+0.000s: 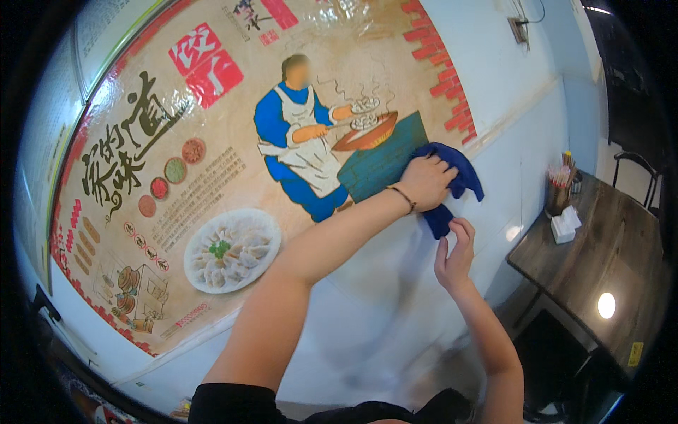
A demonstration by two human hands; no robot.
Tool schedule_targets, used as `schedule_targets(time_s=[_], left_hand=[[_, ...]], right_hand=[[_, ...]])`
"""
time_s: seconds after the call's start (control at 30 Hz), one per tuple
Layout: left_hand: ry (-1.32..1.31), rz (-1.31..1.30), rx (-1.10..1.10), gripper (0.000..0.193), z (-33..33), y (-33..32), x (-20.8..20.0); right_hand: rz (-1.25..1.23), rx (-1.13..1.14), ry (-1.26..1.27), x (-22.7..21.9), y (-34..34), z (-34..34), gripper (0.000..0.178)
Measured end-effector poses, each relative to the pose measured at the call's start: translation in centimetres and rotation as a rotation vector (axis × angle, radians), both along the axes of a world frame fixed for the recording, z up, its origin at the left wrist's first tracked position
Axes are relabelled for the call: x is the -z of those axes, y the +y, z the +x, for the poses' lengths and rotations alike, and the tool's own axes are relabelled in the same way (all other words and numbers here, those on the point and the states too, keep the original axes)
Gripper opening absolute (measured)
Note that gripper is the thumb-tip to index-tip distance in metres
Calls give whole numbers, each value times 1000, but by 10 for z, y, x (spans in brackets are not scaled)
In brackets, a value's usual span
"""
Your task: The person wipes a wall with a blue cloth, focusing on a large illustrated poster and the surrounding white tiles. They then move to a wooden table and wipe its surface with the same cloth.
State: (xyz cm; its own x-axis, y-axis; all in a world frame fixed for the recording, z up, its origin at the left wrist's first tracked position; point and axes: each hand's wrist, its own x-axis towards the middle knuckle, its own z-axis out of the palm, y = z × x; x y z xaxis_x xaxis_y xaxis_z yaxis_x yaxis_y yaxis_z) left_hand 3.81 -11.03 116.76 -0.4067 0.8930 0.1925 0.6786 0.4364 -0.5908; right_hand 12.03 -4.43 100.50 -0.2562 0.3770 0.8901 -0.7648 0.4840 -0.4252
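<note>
A dark blue cloth (462, 169) is bunched against the wall at the lower right edge of a large printed poster (233, 169). My left hand (427, 182), with a dark band round the wrist, presses on it, fingers curled over the fabric. A strip of the cloth hangs below that palm. Just under the strip is my right hand (458, 256), raised, its fingers bent and apart; the fingertips are close to the cloth, and whether they touch it I cannot tell. The poster carries a painted cook and a plate of dumplings.
To the right stands a dark wooden table (600, 247) with a holder of chopsticks (559, 187) and a white tissue pack (565, 225). A dark chair (635, 166) is behind it, and a black seat (551, 346) is below. A small wall fixture (519, 30) sits above right.
</note>
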Motion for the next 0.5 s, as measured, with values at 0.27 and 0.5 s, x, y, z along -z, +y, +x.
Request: schedule_targets(time_s=[0.27, 0.5], left_hand=[[188, 17, -41, 37, -46, 55, -47], [481, 241, -296, 39, -15, 29, -222]], right_hand=[[-9, 10, -129, 5, 28, -6, 36], [97, -21, -129, -12, 14, 16, 32]])
